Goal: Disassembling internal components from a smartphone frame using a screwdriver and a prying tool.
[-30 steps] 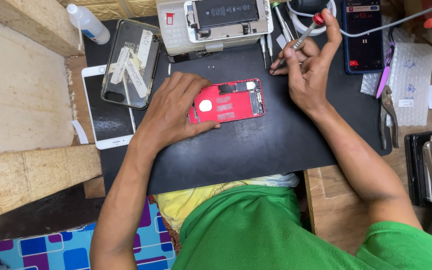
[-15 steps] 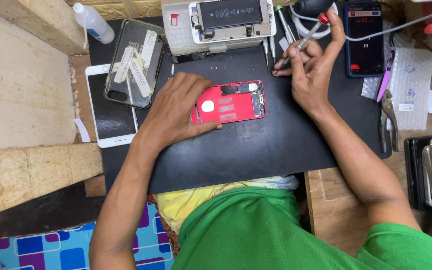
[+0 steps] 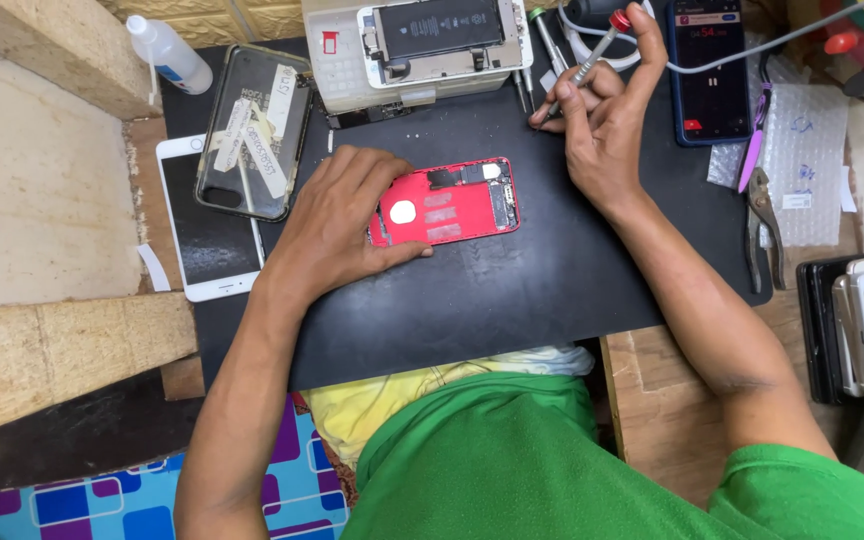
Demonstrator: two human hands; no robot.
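Leftmost, a white phone (image 3: pixel 207 225) lies face up under a taped clear case (image 3: pixel 247 130), set aside at the black mat (image 3: pixel 512 300) edge. Mid-mat, the left hand (image 3: pixel 337 225) lies flat, fingers spread, pinning the opened red phone shell (image 3: pixel 452 202) steady. Rightward, the right hand (image 3: pixel 607 125) pinches a red-capped screwdriver (image 3: pixel 597 50), tip down near the mat's rear edge.

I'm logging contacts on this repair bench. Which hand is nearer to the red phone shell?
Left. The left hand rests on the red phone shell, covering its left end. The right hand is apart, up and right of it, holding a screwdriver.
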